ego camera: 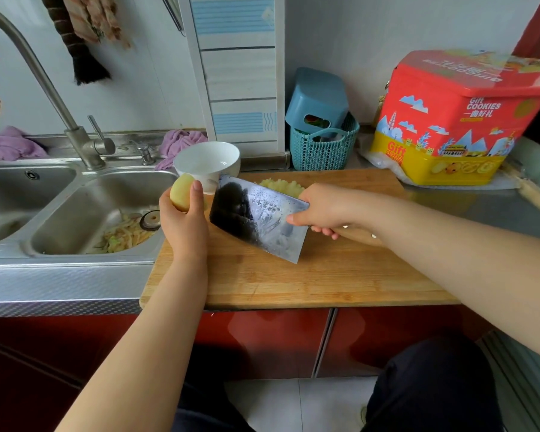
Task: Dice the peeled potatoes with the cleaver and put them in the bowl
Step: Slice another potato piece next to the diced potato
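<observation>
On the wooden cutting board [309, 275], beside the sink [85, 213], the work is sitting between cuts. The left hand [184, 219] is gripping one peeled potato [181, 191], fingers curled round it, and is holding it in the air at the board's far-left corner, just in front of the white bowl [207, 162]. The right hand [325, 210] is closing round the handle of the cleaver [256, 218], with the blade lifted off the board and tilted, its wet flat face toward the camera.

Judgement: one batch is already cut; the potato in hand is waiting to be diced. Next move is calling for setting the potato down on bare board, steadying it with fingertips tucked back, and bringing the blade edge-down over it.

Count:
- whole peeled potatoes in view: one
- piles of cut potato [281, 185]: one, lying at the board's far edge, partly hidden behind blade and right hand; piece count not readable
- bowls: one, appearing to be holding nothing yet
- cleavers: one
- boards: one

Peelings are lying in the sink basin near the drain.
</observation>
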A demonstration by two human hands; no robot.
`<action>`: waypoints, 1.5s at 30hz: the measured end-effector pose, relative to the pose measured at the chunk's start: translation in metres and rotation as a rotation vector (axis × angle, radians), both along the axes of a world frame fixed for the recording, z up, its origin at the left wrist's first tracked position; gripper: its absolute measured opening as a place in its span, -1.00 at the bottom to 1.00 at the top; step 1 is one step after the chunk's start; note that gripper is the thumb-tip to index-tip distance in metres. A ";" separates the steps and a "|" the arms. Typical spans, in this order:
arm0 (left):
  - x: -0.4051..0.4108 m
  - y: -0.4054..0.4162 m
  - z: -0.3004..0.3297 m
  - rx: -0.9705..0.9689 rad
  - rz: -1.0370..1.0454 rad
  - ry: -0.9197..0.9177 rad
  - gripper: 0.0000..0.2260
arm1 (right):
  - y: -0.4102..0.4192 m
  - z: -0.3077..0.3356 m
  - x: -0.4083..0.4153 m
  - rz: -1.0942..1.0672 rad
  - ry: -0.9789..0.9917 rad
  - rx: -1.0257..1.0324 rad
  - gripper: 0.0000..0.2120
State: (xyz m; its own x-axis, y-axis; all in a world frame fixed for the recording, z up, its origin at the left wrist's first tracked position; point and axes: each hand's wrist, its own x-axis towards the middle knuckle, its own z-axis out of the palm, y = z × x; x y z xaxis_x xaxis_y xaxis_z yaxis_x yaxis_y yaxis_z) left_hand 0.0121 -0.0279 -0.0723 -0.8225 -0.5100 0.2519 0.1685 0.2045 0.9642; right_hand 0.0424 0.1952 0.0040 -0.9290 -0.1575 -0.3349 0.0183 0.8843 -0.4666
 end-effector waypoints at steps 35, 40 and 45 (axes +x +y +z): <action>0.006 0.012 0.006 -0.269 -0.273 -0.122 -0.63 | 0.123 0.005 -0.023 -0.027 0.414 0.280 -0.75; 0.005 0.015 0.012 -0.558 -0.565 -0.306 -0.60 | 0.132 0.001 -0.002 -0.125 0.478 0.193 -0.80; 0.007 0.022 0.026 -0.986 -0.837 -0.441 -0.60 | 0.132 -0.004 0.016 -0.150 0.636 0.381 -0.66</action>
State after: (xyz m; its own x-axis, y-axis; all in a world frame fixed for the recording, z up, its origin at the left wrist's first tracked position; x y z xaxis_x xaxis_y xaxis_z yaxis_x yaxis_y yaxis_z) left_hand 0.0186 -0.0061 -0.0459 -0.8996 0.4125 -0.1436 0.2995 0.8219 0.4846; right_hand 0.0583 0.3275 0.0000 -0.9636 0.0053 0.2672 -0.0195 0.9957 -0.0904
